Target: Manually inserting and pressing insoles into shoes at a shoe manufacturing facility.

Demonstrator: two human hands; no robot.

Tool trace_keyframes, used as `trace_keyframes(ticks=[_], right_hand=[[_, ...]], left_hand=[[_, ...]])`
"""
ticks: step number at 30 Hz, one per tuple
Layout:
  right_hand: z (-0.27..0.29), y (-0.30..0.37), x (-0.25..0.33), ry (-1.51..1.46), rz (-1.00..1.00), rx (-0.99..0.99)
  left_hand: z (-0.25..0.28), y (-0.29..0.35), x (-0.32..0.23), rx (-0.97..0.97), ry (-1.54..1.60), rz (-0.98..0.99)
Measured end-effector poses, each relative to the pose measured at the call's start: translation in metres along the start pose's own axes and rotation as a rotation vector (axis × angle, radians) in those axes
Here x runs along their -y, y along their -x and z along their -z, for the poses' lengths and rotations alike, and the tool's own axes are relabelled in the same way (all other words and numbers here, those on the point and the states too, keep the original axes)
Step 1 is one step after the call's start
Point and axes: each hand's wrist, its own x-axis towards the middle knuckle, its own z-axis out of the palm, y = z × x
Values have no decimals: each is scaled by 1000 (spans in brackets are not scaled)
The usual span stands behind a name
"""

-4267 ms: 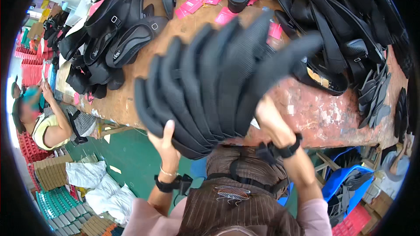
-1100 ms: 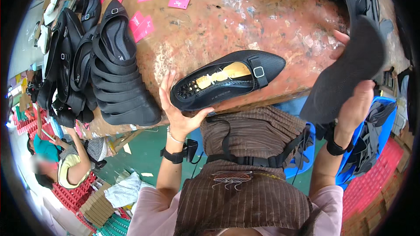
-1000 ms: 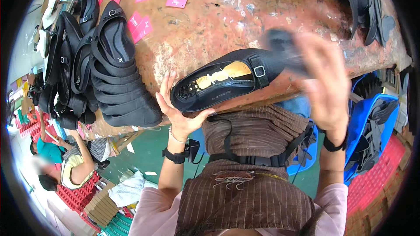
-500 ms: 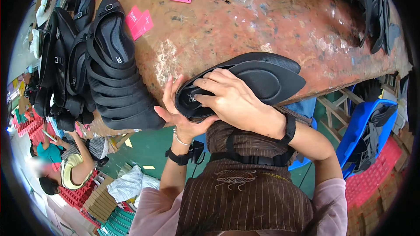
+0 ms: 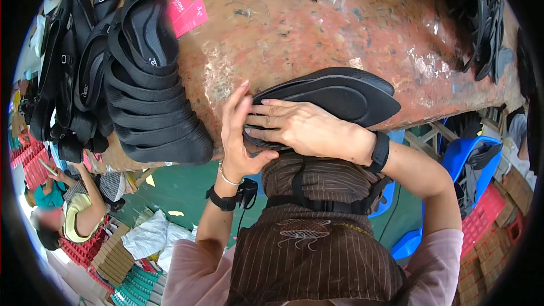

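Note:
A black pointed shoe [image 5: 371, 77] lies sideways at the table's near edge, its toe to the right. A black padded insole [image 5: 338, 105] rests over it, its pointed front sticking out past the shoe's near side. My right hand [image 5: 297, 124] lies flat across the heel part, fingers stretched out and pressed down on the insole. Cupped round the shoe's heel is my left hand [image 5: 237, 136], with its fingers raised on the far side and its thumb along the near side. The heel's inside is mostly hidden under my right fingers.
Left of my hands stands a nested row of black shoes [image 5: 150, 110], with strapped black shoes [image 5: 73, 73] beyond. Pink tags [image 5: 190, 14] lie on the worn table [image 5: 272, 39]. Black insoles [image 5: 487, 34] stand at the far right. A blue bin [image 5: 473, 161] is below right; another person [image 5: 82, 209] works lower left.
My right fingers have flattened and now cover the heel's inside, which showed before. My left fingers have drawn closer together. The view has shifted slightly.

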Motion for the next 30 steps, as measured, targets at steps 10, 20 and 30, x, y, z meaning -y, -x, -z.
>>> trace_keyframes(ticks=[10,20,30], right_hand=[[-4,18,42,340,-326,-126],[82,32,1,660,-886,-869],[33,92,111,184,-779,-353]], left_hand=[[3,7,-17,-45,0,131],[-42,8,-109,418,-359,136],[-72,7,-119,639,-554,55]])
